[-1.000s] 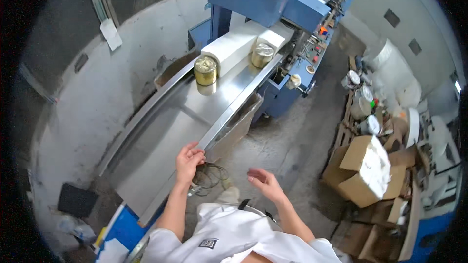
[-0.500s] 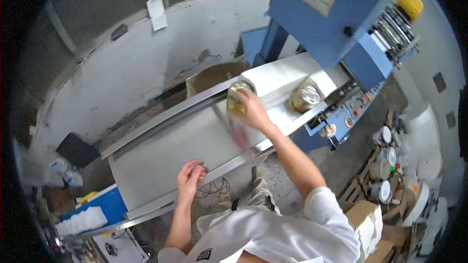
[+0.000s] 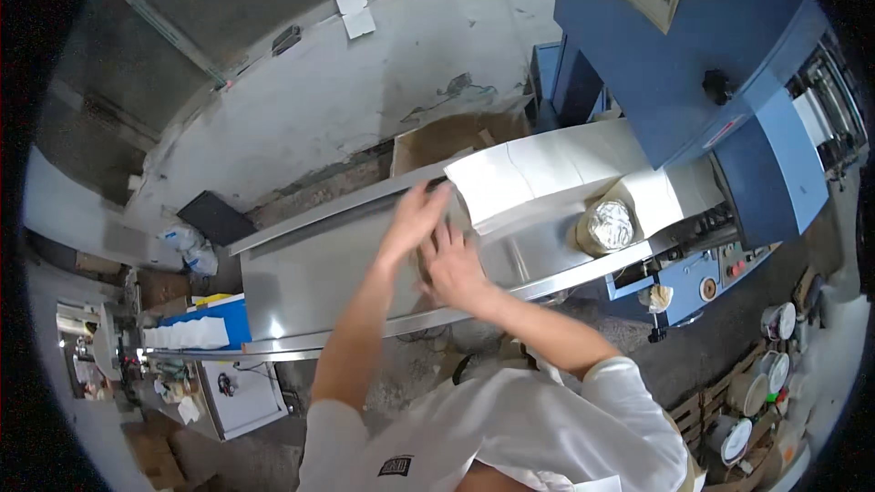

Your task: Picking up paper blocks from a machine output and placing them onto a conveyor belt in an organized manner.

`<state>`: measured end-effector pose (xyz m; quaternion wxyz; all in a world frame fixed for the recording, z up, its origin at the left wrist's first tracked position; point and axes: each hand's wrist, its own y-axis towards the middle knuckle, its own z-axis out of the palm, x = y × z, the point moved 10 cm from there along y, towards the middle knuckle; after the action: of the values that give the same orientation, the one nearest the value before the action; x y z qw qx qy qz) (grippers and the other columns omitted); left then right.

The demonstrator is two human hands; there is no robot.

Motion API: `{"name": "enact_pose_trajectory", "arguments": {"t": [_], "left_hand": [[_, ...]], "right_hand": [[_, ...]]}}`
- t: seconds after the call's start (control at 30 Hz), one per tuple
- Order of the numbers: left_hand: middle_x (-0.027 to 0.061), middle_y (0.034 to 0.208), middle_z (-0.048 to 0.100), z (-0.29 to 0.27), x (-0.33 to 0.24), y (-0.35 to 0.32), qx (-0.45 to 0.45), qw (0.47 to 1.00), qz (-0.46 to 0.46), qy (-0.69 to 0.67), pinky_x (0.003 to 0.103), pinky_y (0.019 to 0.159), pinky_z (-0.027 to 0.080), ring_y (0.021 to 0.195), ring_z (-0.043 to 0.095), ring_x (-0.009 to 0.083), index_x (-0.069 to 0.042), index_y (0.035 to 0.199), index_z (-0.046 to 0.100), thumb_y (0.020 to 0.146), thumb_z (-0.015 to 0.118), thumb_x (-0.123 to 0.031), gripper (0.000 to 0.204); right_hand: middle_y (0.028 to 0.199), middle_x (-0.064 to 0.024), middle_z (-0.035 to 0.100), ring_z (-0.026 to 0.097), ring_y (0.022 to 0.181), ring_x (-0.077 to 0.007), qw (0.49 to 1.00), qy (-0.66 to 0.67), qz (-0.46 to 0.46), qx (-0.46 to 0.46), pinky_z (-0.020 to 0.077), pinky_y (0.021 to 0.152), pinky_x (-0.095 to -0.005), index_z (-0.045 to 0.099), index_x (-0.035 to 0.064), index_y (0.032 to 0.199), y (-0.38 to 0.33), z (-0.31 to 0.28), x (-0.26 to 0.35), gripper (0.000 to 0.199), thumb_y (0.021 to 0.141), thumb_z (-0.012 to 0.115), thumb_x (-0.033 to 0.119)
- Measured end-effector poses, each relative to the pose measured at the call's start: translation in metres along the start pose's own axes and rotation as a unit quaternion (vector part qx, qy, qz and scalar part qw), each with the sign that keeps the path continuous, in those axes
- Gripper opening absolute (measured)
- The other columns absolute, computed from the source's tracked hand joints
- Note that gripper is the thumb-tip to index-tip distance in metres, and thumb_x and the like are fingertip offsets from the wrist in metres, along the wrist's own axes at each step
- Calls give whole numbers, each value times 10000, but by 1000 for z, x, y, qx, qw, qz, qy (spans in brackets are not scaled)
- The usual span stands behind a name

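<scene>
Both my hands are together over a long grey metal trough (image 3: 310, 273). My left hand (image 3: 417, 223) reaches past the right one toward the trough's far side, its fingertips smeared by motion near the end of a white strip (image 3: 547, 169). Just nearer and to the right, my right hand (image 3: 456, 269) is bent downward with its fingers curled over something I cannot make out. The hands hide most of what lies beneath them. Farther right in the trough stands a short round bundle with a shiny silver top (image 3: 609, 226) and yellowish sides.
A blue machine (image 3: 665, 64) rises at the trough's right end, with a control panel (image 3: 734, 264) on its near side. Behind the trough sits an open cardboard box (image 3: 437, 141) against the wall. White stacked pieces (image 3: 187, 334) lie on a blue surface at left. Several tubs (image 3: 747, 392) stand lower right.
My left hand has moved from the trough's near edge up beside the right. The right hand has come nearer, and the gold-green round thing under it no longer shows clearly. The view has shifted.
</scene>
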<state>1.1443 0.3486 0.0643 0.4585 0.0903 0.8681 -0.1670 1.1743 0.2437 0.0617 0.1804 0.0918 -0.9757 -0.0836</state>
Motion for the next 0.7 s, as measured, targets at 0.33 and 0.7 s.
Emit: {"name": "enact_pose_trajectory", "arguments": {"t": [0.33, 0.7], "left_hand": [[406, 1290, 489, 87, -47, 71, 1, 982, -63, 177, 388, 1055, 400, 1230, 523, 443, 197, 1439, 106, 798, 658, -526, 1113], [368, 1192, 579, 73, -44, 69, -18, 979, -44, 196, 393, 963, 479, 1137, 601, 409, 182, 1349, 347, 749, 710, -317, 861]], "right_hand": [[1379, -309, 385, 397, 1284, -470, 951, 296, -91, 6, 384, 1048, -511, 446, -23, 1349, -62, -33, -29, 766, 739, 794, 284], [1138, -170, 645, 660, 981, -278, 850, 519, 76, -46, 522, 828, -383, 609, -13, 1181, -57, -71, -111, 415, 862, 716, 230]]}}
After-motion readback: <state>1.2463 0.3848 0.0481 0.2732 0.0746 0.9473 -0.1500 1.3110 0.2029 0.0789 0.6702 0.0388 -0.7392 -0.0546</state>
